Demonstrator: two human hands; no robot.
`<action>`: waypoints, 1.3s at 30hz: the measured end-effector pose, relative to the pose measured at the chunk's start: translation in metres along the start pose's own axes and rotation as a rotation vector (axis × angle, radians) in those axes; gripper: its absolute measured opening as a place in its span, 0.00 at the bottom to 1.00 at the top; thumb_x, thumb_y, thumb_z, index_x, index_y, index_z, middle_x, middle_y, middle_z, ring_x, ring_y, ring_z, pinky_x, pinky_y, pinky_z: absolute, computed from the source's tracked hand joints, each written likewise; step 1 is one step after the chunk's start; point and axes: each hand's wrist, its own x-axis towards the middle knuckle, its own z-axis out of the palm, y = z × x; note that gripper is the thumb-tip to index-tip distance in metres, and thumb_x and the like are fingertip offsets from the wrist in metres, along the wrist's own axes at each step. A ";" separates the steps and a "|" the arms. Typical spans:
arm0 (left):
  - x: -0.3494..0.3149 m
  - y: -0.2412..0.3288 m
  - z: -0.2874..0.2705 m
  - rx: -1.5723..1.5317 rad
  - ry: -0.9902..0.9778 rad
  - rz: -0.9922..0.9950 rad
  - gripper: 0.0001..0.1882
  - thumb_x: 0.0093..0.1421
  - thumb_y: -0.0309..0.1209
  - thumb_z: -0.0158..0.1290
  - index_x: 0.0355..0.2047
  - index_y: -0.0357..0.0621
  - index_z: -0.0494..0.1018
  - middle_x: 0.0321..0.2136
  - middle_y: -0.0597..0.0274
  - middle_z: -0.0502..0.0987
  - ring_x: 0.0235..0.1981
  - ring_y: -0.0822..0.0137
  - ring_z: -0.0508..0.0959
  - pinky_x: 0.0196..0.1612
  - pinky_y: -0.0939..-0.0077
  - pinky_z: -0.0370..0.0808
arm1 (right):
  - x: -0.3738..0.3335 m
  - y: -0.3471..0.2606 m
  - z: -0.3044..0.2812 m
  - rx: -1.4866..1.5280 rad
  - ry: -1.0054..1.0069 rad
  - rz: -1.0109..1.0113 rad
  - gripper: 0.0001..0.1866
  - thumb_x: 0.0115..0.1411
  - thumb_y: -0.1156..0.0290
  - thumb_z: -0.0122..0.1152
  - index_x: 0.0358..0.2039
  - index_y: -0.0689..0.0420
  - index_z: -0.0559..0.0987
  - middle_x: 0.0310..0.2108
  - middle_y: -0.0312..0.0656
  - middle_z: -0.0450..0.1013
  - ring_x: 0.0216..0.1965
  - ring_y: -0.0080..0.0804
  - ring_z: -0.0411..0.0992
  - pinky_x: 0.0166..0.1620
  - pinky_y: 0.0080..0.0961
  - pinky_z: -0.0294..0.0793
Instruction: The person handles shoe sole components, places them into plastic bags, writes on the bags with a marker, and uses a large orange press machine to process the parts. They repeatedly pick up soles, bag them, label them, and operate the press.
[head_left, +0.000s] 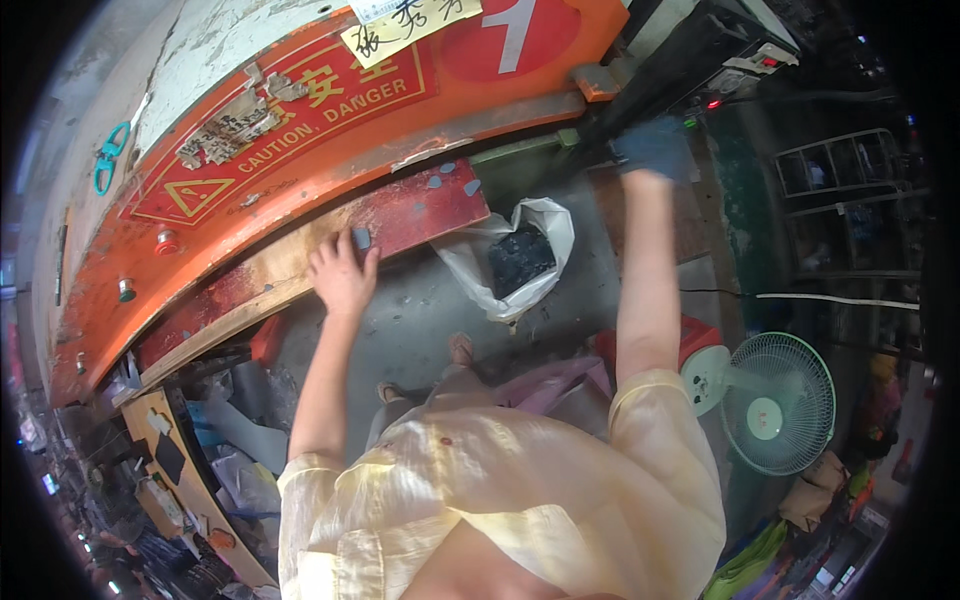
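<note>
My left hand [343, 275] lies on the worn wooden board [270, 250] with its fingers spread. A small grey flat piece [361, 238] is between its index fingertip and thumb; whether they grip it is unclear. Further along the board's red part are several small blue-grey patches [447, 168]. My right hand [655, 148] reaches far forward at the right, beside a dark machine part [690, 60]. It looks covered by a blue glove, and motion blur smears its fingers. An open white bag [565, 240] holding dark material [520, 258] stands on the floor between my arms.
An orange machine front [350, 150] with a red button [165, 242] and a green button [126, 290] curves behind the board. Turquoise scissors [110, 158] lie at far left. A green fan [778, 403] stands at right, near a red stool-like object [697, 335]. Metal racks [840, 170] rise beyond.
</note>
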 end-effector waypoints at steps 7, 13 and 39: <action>0.004 0.068 -0.007 -0.396 -0.003 0.252 0.24 0.51 0.37 0.59 0.49 0.50 0.71 0.44 0.57 0.71 0.47 0.54 0.69 0.49 0.60 0.66 | -0.048 0.022 0.014 0.056 0.253 -0.292 0.12 0.57 0.64 0.51 0.16 0.44 0.68 0.15 0.31 0.60 0.17 0.23 0.58 0.24 0.29 0.61; 0.013 0.100 -0.019 -0.543 -0.058 0.531 0.14 0.51 0.32 0.58 0.39 0.49 0.77 0.39 0.66 0.75 0.42 0.60 0.73 0.44 0.65 0.68 | -0.010 0.011 0.022 -0.225 0.057 -0.259 0.09 0.53 0.66 0.53 0.17 0.46 0.75 0.19 0.35 0.70 0.22 0.29 0.68 0.25 0.30 0.67; -0.024 0.180 0.017 -0.726 -0.185 0.976 0.25 0.53 0.46 0.57 0.46 0.42 0.74 0.51 0.52 0.72 0.58 0.53 0.68 0.62 0.51 0.59 | -0.422 -0.027 0.102 1.044 -1.011 0.992 0.16 0.60 0.56 0.53 0.24 0.55 0.79 0.19 0.31 0.69 0.21 0.21 0.66 0.26 0.24 0.67</action>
